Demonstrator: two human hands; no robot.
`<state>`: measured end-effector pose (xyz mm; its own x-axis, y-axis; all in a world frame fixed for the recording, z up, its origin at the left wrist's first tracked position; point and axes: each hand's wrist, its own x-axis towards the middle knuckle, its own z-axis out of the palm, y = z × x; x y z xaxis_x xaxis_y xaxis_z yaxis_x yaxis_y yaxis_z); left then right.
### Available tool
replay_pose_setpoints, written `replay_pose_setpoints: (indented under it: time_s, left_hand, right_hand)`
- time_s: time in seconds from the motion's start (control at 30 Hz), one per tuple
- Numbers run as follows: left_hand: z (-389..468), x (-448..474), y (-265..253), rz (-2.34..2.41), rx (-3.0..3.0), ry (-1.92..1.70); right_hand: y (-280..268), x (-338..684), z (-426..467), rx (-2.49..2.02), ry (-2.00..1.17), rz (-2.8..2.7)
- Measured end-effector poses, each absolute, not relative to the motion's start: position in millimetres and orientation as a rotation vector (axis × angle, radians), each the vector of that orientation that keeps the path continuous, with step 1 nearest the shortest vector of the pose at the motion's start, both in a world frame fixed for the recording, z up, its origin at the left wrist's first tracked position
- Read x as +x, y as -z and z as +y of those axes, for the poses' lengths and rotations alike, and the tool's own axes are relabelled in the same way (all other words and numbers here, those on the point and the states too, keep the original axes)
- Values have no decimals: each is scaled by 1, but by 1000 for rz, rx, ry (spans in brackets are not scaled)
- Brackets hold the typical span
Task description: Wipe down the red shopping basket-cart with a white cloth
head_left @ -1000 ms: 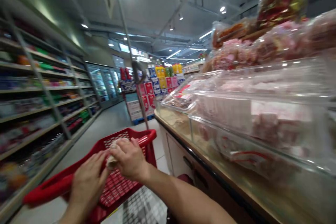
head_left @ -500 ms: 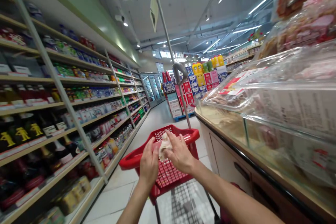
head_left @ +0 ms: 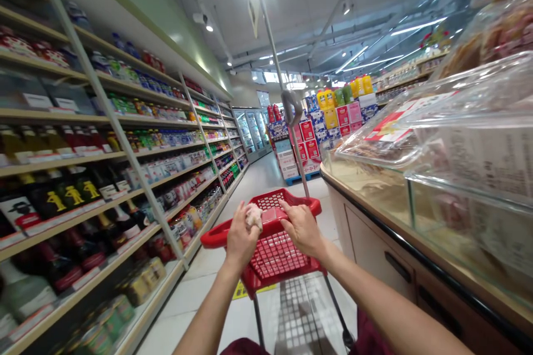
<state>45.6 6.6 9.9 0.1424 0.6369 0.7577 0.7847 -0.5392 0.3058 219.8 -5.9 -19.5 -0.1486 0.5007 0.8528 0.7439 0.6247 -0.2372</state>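
A red shopping cart (head_left: pixel 270 255) with a lattice basket stands right in front of me. My left hand (head_left: pixel 242 238) is closed around a crumpled whitish cloth (head_left: pixel 254 217), holding it at the left part of the cart's red handle (head_left: pixel 272 222). My right hand (head_left: pixel 303 227) is over the right part of the handle, index finger stretched out and the others partly bent, with nothing seen in it. Whether its fingertips touch the handle I cannot tell. A grey metal pole (head_left: pixel 272 55) with a grey plastic loop rises from the cart's far side.
Shelves of bottles and cans (head_left: pixel 137 172) line the left side. Close on the right runs a counter (head_left: pixel 366 222) with glass edging and clear plastic food packs (head_left: pixel 441 138) piled on top. Ahead, stacked boxes (head_left: pixel 306 144) sit on a blue pallet, with glass-door coolers (head_left: pixel 252 130) behind.
The cloth, earlier between both hands at the middle of the handle, is now in my left hand. My right hand has moved apart from it. The view has shifted slightly.
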Motion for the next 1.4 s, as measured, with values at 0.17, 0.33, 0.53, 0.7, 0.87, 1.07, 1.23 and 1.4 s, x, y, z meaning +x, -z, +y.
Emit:
replay_pose_setpoints:
  time_s: [0.17, 0.33, 0.53, 0.7, 0.87, 1.07, 1.23, 1.4]
  left_hand:
    - [8, 60, -10, -1275, -2441, 1119]
    - [12, 14, -1, -1469, -2114, 1321]
    - [-2, 71, 10, -996, -2304, 1265]
    - [0, 52, 14, -939, -2278, 1241]
    - [4, 18, 15, -1352, -1945, 1528]
    - [-2, 68, 8, -969, -2360, 1278]
    - [11, 11, 12, -1366, -2021, 1509]
    - [4, 40, 14, -1191, -2158, 1440]
  right_hand:
    - [20, 217, -12, -929, 310, -1774]
    - [25, 217, -12, -970, 330, -1731]
    - [30, 216, -10, -944, 314, -1687]
    - [27, 224, -13, -936, 311, -1749]
    - [29, 216, -13, -956, 322, -1686]
    - [31, 218, -13, -955, 347, -1754]
    - [28, 221, -16, -947, 314, -1746]
    - [30, 218, -15, -975, 319, -1704]
